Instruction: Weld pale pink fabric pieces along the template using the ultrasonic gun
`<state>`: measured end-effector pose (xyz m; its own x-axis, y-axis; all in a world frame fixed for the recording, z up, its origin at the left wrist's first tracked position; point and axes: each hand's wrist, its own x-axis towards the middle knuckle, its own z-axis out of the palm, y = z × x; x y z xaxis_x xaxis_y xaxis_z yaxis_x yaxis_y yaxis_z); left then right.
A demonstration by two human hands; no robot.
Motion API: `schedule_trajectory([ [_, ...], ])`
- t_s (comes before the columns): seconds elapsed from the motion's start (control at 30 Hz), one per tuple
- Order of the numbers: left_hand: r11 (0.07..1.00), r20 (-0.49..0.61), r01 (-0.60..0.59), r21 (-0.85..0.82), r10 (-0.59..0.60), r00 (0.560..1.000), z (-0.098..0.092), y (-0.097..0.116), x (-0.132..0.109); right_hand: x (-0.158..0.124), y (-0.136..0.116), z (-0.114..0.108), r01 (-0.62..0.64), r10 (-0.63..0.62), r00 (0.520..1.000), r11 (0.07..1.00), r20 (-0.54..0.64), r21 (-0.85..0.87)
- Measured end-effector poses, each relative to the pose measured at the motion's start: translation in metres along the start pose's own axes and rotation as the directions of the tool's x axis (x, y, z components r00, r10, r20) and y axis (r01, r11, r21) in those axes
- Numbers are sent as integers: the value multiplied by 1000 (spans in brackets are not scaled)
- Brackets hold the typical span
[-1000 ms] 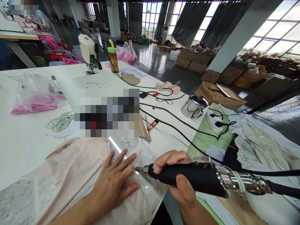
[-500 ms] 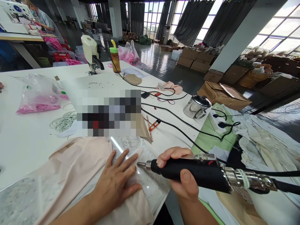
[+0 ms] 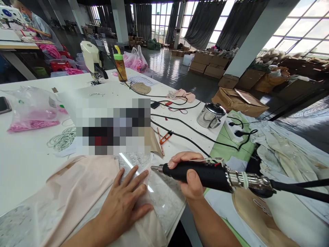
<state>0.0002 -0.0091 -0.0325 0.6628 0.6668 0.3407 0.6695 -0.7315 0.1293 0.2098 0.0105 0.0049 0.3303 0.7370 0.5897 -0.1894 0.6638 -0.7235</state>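
My left hand lies flat with its fingers spread on pale pink fabric over a clear plastic sheet. In my right hand is a black corded handheld power tool, fingers wrapped round its barrel. Its narrow metal tip points left and sits close to the left fingertips, at the fabric's edge; whether it touches the fabric I cannot tell. A metal connector at the tool's rear leads to black cables.
Orange thread snips, a pencil and black cords lie beyond my hands. A steel cup stands near the table's right edge. At left are cord loops and a bag of pink pieces. Part of the view is pixelated.
The view has swung slightly right. My right hand has brought the tool's tip slightly upward beside the left fingertips. The left hand stays spread on the fabric.
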Motion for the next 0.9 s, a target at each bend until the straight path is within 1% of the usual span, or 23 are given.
schedule_trajectory([
  [0.13, 999, 0, -23, 32, 23, 1000, -1, -2, 1, 0, 5, -3, 11, -11, 1000, 1000, 8, 23],
  [0.3, 998, 44, -55, 42, 53, 998, -3, -4, 2, 3, 8, -4, 30, -30, 1000, 999, -4, 28],
  [0.47, 997, 41, -51, 51, 49, 998, -4, -5, 3, 5, 8, -2, 26, -26, 1000, 999, -9, 26],
  [0.53, 997, 38, -58, 57, 56, 998, -3, -6, 2, 5, 5, -2, 23, -22, 1000, 998, -16, 54],
  [0.63, 993, 26, -99, 59, 97, 995, -2, -9, 2, 5, -5, -3, 5, -2, 1000, 995, -27, 96],
  [0.7, 992, 25, -116, 56, 115, 993, -1, -11, 1, 4, -14, -3, -28, 29, 1000, 993, -3, 118],
  [0.8, 992, 33, -113, 54, 112, 993, -1, -12, 1, 2, -22, -4, -86, 77, 995, 985, 64, 147],
  [0.9, 993, 44, -105, 55, 103, 994, -2, -11, 1, 1, -22, -2, -90, 79, 994, 984, 79, 152],
])
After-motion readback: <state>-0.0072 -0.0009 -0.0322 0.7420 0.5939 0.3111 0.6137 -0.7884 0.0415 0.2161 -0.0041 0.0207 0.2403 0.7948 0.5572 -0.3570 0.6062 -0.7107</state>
